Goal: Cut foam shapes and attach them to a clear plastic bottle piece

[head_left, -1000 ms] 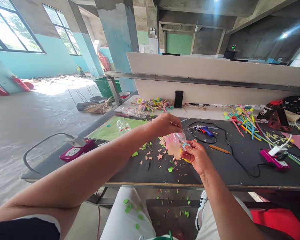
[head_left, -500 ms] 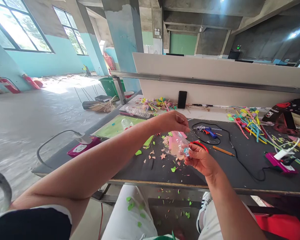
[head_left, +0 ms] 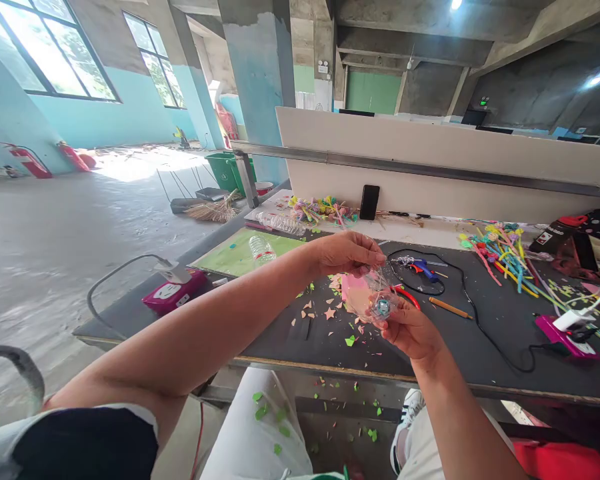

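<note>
My right hand (head_left: 411,328) is closed on a cut clear plastic bottle top (head_left: 381,307), gripping it by the end with the pale blue cap. My left hand (head_left: 353,253) reaches across from the left, thumb and fingers pinched at the plastic's upper edge; exactly what lies between the fingertips is hard to see. Pink paper (head_left: 355,293) lies on the dark table (head_left: 290,347) behind the plastic. The red handle (head_left: 406,297) of a tool shows beside my right hand. A small orange paper star (head_left: 329,313) and green scraps (head_left: 350,341) are scattered nearby.
A blue glue gun (head_left: 424,268) with a black cord and an orange-brown stick (head_left: 450,307) lie to the right. Magenta power strips (head_left: 173,293) sit at both sides. Clear bottle pieces (head_left: 261,249) rest on a green sheet (head_left: 230,253). A phone (head_left: 369,202) leans on the white panel.
My left hand has come down slightly to the plastic's upper edge. My right hand has turned the bottle top so its capped end faces me more. The view has shifted slightly.
</note>
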Action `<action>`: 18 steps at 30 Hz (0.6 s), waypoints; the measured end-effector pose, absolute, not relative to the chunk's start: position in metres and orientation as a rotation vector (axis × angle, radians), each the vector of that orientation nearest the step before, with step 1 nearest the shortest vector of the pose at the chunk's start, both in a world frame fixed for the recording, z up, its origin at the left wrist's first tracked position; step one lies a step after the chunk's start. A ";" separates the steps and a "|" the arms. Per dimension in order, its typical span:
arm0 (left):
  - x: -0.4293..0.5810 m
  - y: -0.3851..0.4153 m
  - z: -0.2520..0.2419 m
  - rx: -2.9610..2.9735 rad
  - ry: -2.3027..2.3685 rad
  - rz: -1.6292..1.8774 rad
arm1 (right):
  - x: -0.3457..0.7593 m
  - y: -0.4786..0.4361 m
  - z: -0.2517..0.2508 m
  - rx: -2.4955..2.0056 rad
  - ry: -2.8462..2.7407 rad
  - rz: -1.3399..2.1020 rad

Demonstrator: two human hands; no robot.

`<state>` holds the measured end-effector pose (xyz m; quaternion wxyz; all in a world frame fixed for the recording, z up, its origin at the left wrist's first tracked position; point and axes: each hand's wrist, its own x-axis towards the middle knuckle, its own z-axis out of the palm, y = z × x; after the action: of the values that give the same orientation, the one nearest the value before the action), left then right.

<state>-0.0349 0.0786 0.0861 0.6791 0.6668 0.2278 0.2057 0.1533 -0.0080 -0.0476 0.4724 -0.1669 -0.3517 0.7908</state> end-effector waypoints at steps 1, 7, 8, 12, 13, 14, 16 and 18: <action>-0.033 0.077 0.086 1.448 0.487 0.462 | 0.153 -0.008 -0.048 -0.388 -0.860 1.941; -0.025 0.068 0.079 1.266 0.374 0.511 | 0.154 -0.013 -0.046 -0.314 -0.874 1.936; -0.024 0.067 0.078 1.250 0.346 0.531 | 0.154 -0.014 -0.045 -0.319 -0.878 1.930; -0.021 0.065 0.070 1.151 0.243 0.631 | 0.155 -0.015 -0.046 -0.329 -0.872 1.898; -0.020 0.064 0.068 1.130 0.233 0.640 | 0.155 -0.015 -0.046 -0.328 -0.874 1.890; -0.019 0.064 0.066 1.120 0.228 0.642 | 0.155 -0.015 -0.047 -0.327 -0.879 1.884; -0.016 0.063 0.064 1.133 0.233 0.638 | 0.155 -0.014 -0.046 -0.331 -0.894 1.885; -0.012 0.064 0.063 1.171 0.241 0.639 | 0.154 -0.014 -0.046 -0.338 -0.906 1.897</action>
<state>-0.0123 0.0637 0.0632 0.7789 0.5417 0.1115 0.2957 0.1541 -0.0142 -0.0462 0.4847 -0.1388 -0.3720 0.7794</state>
